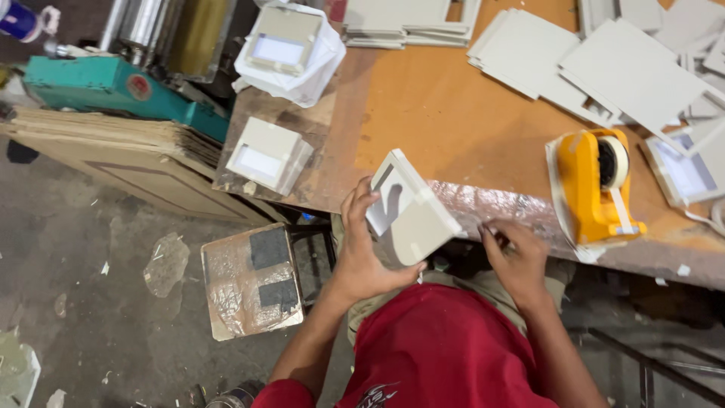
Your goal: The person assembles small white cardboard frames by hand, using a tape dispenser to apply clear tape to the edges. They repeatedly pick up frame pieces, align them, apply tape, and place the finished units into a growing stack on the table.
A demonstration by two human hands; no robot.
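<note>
Right now left hand (pixel 361 253) grips a grey cardboard box shell (pixel 408 209) just off the table (pixel 453 121) edge, left of the yellow tape dispenser (pixel 594 185). Right hand (pixel 513 253) is pinched shut, prob. on a tape strip, can't tell. Taping step looks underway; next needs strip laid square on a corner.

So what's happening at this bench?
A person in a red shirt sits at an orange worktable making small grey cardboard boxes. The left hand holds a half-built box at the table's edge. The right hand is beside it, fingers pinched together, perhaps on a bit of tape, though that is too small to tell. A yellow tape dispenser stands to the right. Flat board pieces are piled at the back, and finished boxes sit to the left.
</note>
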